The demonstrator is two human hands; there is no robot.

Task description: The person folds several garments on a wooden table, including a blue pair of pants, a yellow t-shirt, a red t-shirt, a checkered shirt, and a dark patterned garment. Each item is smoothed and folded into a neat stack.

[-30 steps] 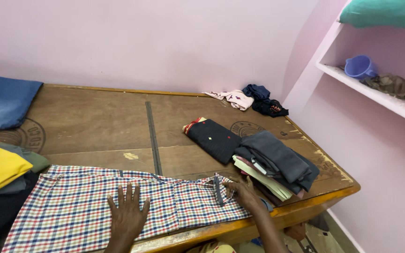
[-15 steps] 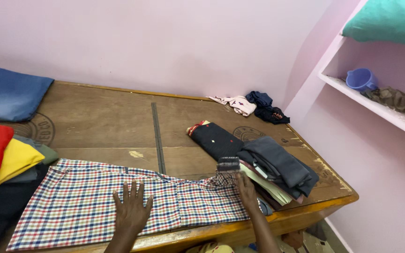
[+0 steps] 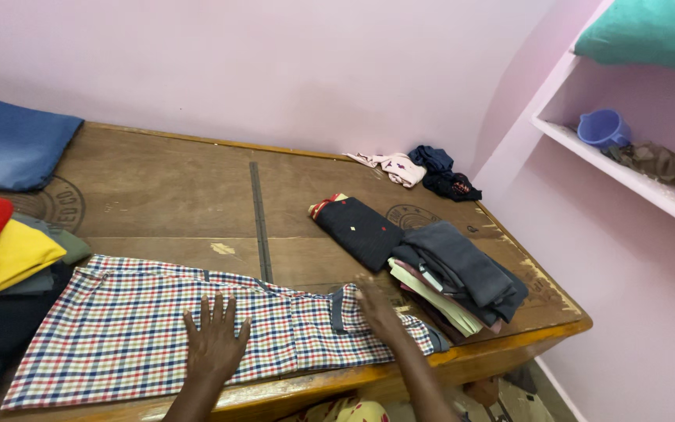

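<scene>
Checked shirt [image 3: 134,336], red, blue and white, lies flat along the near edge of the wooden platform [image 3: 166,203], collar end folded back. Left hand [image 3: 214,344] rests on its middle, fingers spread, palm down. Right hand [image 3: 378,312] lies on the collar end, blurred; finger state unclear. Folded clothes stack [image 3: 455,273] sits just beside it.
</scene>
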